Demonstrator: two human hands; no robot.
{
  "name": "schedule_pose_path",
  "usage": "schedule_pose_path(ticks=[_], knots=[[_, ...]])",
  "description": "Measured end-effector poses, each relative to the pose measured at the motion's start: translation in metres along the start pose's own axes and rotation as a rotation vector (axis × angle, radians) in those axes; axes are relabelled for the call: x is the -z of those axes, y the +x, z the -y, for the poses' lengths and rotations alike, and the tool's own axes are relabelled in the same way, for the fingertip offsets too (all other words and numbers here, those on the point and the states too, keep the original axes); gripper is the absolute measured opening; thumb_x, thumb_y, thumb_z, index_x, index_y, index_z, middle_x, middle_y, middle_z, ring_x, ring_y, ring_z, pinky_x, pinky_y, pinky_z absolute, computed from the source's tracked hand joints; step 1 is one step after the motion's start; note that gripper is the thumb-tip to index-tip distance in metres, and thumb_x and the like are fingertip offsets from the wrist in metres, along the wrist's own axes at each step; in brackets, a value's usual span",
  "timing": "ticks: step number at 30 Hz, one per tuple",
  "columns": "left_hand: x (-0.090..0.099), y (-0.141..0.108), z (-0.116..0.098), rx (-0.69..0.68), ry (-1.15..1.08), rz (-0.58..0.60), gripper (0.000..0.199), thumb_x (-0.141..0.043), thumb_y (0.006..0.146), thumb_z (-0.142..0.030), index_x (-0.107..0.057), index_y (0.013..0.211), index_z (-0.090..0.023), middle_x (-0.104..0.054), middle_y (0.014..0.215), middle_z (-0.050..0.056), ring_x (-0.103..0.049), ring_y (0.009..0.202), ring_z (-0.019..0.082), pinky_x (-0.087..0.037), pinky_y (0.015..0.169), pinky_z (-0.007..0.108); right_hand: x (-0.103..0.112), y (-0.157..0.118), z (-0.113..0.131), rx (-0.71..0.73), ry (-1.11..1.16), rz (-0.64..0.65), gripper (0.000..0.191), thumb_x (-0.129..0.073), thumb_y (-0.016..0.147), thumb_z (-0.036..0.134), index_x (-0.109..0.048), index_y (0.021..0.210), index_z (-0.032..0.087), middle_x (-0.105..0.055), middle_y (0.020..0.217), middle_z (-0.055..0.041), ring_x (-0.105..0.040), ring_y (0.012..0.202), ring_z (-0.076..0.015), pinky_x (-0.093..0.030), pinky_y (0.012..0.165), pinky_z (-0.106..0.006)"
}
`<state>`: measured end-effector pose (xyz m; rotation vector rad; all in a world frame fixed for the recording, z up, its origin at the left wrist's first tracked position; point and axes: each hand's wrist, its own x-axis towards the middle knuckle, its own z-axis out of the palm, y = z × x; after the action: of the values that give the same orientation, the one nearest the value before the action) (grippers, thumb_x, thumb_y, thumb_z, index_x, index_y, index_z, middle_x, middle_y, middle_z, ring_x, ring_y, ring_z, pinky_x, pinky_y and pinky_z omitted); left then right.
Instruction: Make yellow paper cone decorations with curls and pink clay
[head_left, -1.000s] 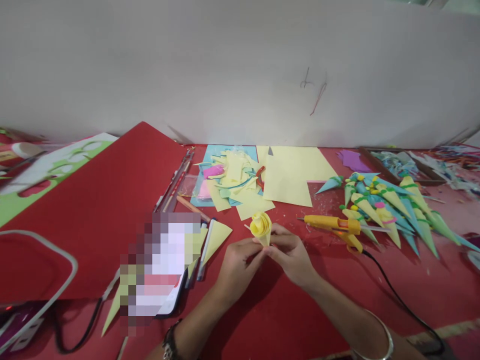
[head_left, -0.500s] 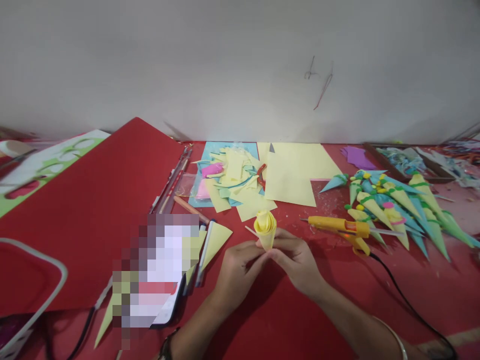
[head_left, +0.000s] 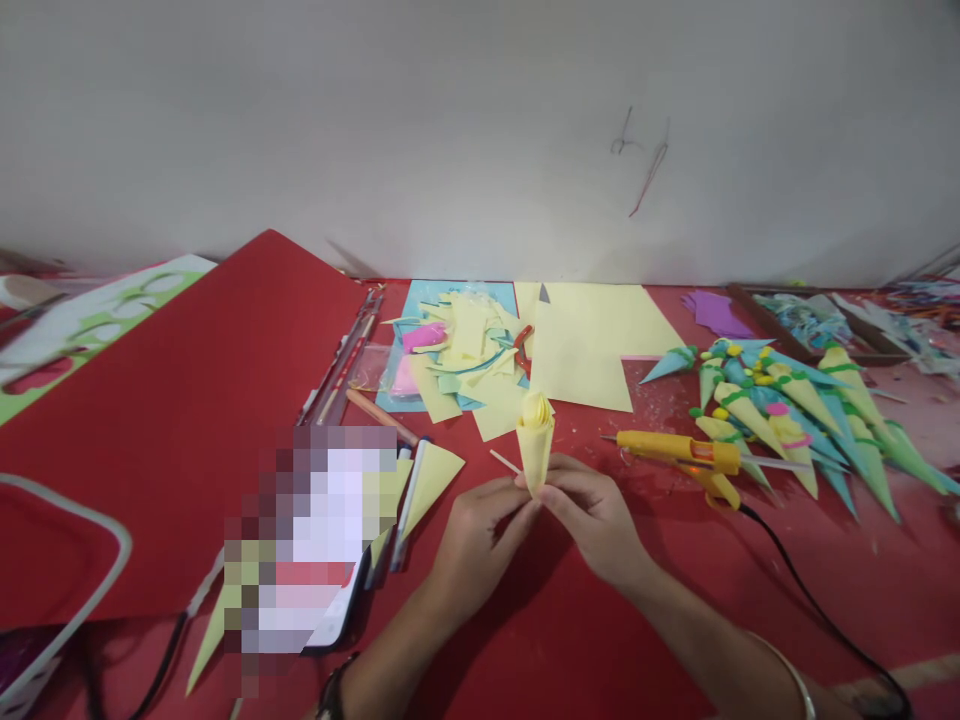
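A small yellow paper cone (head_left: 535, 450) with a swirled, ridged yellow filling at its top stands upright between my hands. My left hand (head_left: 484, 530) pinches its lower tip from the left. From the right, my right hand (head_left: 596, 515) closes its fingers on the same tip. A thin pale stick (head_left: 505, 461) pokes out to the left of the cone beside my fingertips; its other end is hidden. Right of my hands lies a yellow glue gun (head_left: 675, 452) with a glue stick in its back.
Many finished-looking cones (head_left: 750, 405) are heaped at the right. Paper scraps (head_left: 469, 340) and yellow sheets (head_left: 585, 350) lie near the wall. At the left are a blurred phone (head_left: 337, 610), pens (head_left: 411, 500) and a large red board (head_left: 202, 400). A black cord (head_left: 810, 600) runs front right.
The cone has been tipped more upright, so its side shows more and its top opening less. Both hands keep their hold in nearly the same place.
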<state>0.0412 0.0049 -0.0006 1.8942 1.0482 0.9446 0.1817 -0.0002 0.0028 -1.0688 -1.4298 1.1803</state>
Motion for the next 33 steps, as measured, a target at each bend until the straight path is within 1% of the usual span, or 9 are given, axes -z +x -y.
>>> schedule_pose_path(ticks=[5,9,13,15,19,22,25,29,33], knots=[[-0.001,-0.001,-0.001,0.001,0.018,-0.012,0.022,-0.045,0.082,-0.020,-0.062,0.069,-0.014,-0.061,0.065,0.003,-0.054,0.059,0.012,-0.041,0.055,0.021,-0.001,-0.001,0.001,0.003,-0.086,-0.029,0.019,-0.051,0.081,0.023,-0.069,0.081,0.021,-0.064,0.079,-0.0038,-0.058,0.076,-0.0139,-0.045,0.072,-0.026],[0.004,0.000,-0.004,0.008,0.020,-0.106,0.016,-0.050,0.076,-0.019,-0.059,0.064,-0.015,-0.059,0.061,0.001,-0.053,0.058,0.011,-0.041,0.056,0.022,-0.002,-0.002,0.001,0.041,-0.166,-0.051,0.019,-0.051,0.081,0.024,-0.068,0.075,0.019,-0.062,0.075,-0.0034,-0.057,0.072,-0.0137,-0.045,0.069,-0.025],[0.006,0.003,-0.004,0.099,-0.015,-0.184,0.009,-0.055,0.072,-0.023,-0.053,0.065,-0.016,-0.056,0.064,0.000,-0.051,0.059,0.012,-0.041,0.057,0.023,-0.002,-0.003,-0.002,0.080,-0.247,-0.073,0.019,-0.050,0.081,0.025,-0.064,0.069,0.017,-0.059,0.066,-0.0023,-0.054,0.064,-0.0130,-0.043,0.061,-0.024],[0.005,0.004,-0.002,0.148,-0.059,-0.193,0.011,-0.057,0.071,-0.027,-0.053,0.072,-0.016,-0.057,0.070,0.001,-0.052,0.062,0.013,-0.042,0.057,0.024,-0.002,-0.004,-0.003,0.116,-0.285,-0.052,0.018,-0.052,0.080,0.025,-0.063,0.069,0.017,-0.059,0.064,-0.0022,-0.054,0.061,-0.0127,-0.042,0.059,-0.023],[0.005,0.006,0.000,0.145,-0.135,-0.169,0.013,-0.058,0.071,-0.027,-0.057,0.080,-0.017,-0.061,0.084,0.004,-0.055,0.079,0.016,-0.044,0.072,0.028,-0.005,-0.005,-0.002,0.161,-0.349,0.085,0.020,-0.048,0.081,0.023,-0.063,0.069,0.017,-0.060,0.063,-0.0022,-0.053,0.059,-0.0121,-0.041,0.057,-0.022],[0.007,0.007,-0.003,0.122,-0.194,-0.141,0.010,-0.051,0.075,-0.023,-0.055,0.068,-0.017,-0.059,0.071,0.001,-0.054,0.071,0.014,-0.043,0.070,0.027,-0.006,-0.005,-0.001,0.080,-0.301,0.140,0.020,-0.049,0.081,0.026,-0.064,0.071,0.017,-0.061,0.066,-0.0027,-0.056,0.064,-0.0133,-0.043,0.062,-0.023],[0.008,0.007,-0.005,0.154,-0.327,-0.091,0.017,-0.048,0.078,-0.027,-0.050,0.064,-0.017,-0.053,0.066,-0.001,-0.053,0.061,0.011,-0.044,0.060,0.023,-0.006,-0.003,-0.003,-0.139,-0.075,0.236,0.027,-0.053,0.078,0.039,-0.063,0.067,0.015,-0.060,0.062,-0.0013,-0.055,0.061,-0.0122,-0.043,0.059,-0.023],[0.010,0.005,-0.006,0.312,-0.651,0.172,0.028,-0.046,0.078,-0.043,-0.044,0.068,-0.017,-0.047,0.059,-0.003,-0.051,0.044,0.009,-0.039,0.039,0.019,-0.007,-0.001,-0.005,-0.428,0.277,0.407,0.042,-0.054,0.071,0.053,-0.059,0.059,0.013,-0.056,0.054,0.0001,-0.047,0.044,-0.0064,-0.039,0.044,-0.018],[0.011,0.004,-0.006,0.304,-0.738,0.241,0.035,-0.052,0.074,-0.049,-0.042,0.067,-0.017,-0.046,0.063,-0.002,-0.052,0.044,0.008,-0.038,0.038,0.018,-0.009,-0.003,-0.007,-0.449,0.316,0.407,0.039,-0.063,0.064,0.052,-0.059,0.056,0.014,-0.056,0.052,0.0011,-0.045,0.041,-0.0048,-0.038,0.043,-0.018]])
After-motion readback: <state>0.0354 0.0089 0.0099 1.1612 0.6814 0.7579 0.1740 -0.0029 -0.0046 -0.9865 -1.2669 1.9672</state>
